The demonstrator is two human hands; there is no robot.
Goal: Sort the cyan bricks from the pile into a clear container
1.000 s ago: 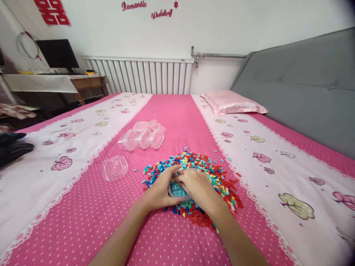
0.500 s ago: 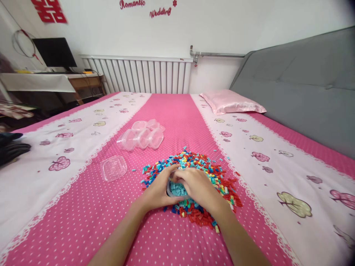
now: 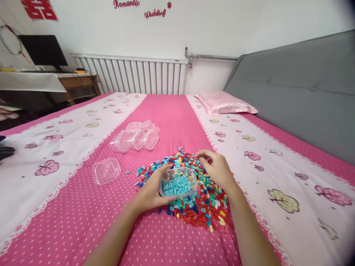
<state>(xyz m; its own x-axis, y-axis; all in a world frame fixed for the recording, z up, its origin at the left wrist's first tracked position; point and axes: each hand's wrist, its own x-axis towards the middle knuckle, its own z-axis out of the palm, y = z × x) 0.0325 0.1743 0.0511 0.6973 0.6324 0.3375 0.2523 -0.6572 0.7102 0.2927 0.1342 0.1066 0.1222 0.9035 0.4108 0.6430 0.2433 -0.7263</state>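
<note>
Many turquoise bricks point(image 3: 177, 184) lie in the clear container point(image 3: 192, 189) our left hand point(image 3: 153, 188) grips, well short of the far edge of the bed point(image 3: 173, 109); our right hand point(image 3: 218, 168) curls near the brick pile point(image 3: 201, 214) (its hold we cannot tell).

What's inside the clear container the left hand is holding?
The clear container, held by the left hand, has light-blue bricks inside, seen through its open top. Whatever lies beneath their top layer is covered and cannot be seen.
</note>
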